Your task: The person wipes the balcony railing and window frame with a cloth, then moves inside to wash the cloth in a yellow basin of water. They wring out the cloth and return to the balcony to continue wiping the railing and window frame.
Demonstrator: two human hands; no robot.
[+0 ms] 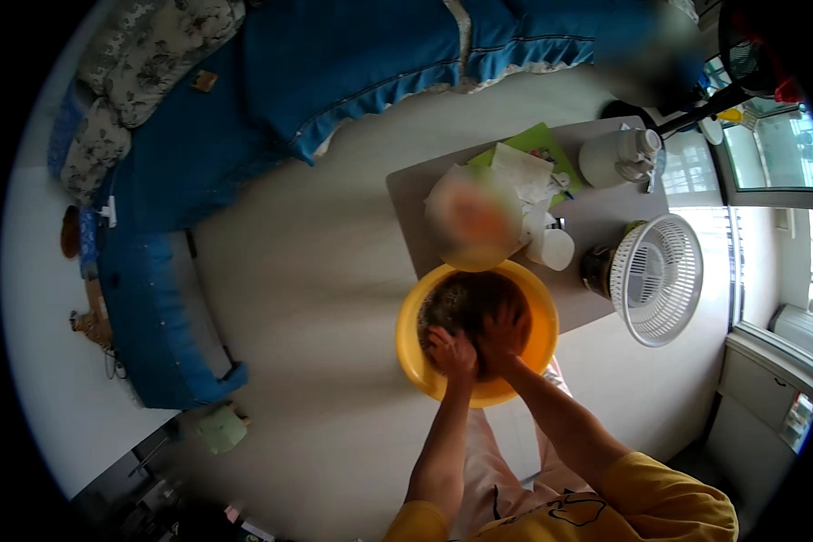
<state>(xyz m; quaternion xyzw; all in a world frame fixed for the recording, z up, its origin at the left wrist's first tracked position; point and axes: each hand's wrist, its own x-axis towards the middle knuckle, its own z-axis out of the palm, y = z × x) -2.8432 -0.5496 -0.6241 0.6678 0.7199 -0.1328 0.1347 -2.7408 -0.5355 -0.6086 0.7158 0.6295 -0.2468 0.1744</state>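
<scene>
Both my hands are inside a round yellow plastic basin (408, 352), which holds a dark, wet-looking mass (457, 298) with pale specks. My left hand (452, 352) rests on the near left part of this mass, fingers bent. Whether it grips anything is hidden. To its right, my right hand (505, 332) lies spread on the mass, dim as if partly under liquid. What the mass is made of cannot be told.
Behind the basin, a low table (406, 183) bears papers (520, 169), a white jug (610, 159) and a white cup (554, 249). A white plastic colander (657, 281) leans tilted at its right. A sofa with a blue cover (352, 61) runs along the far side.
</scene>
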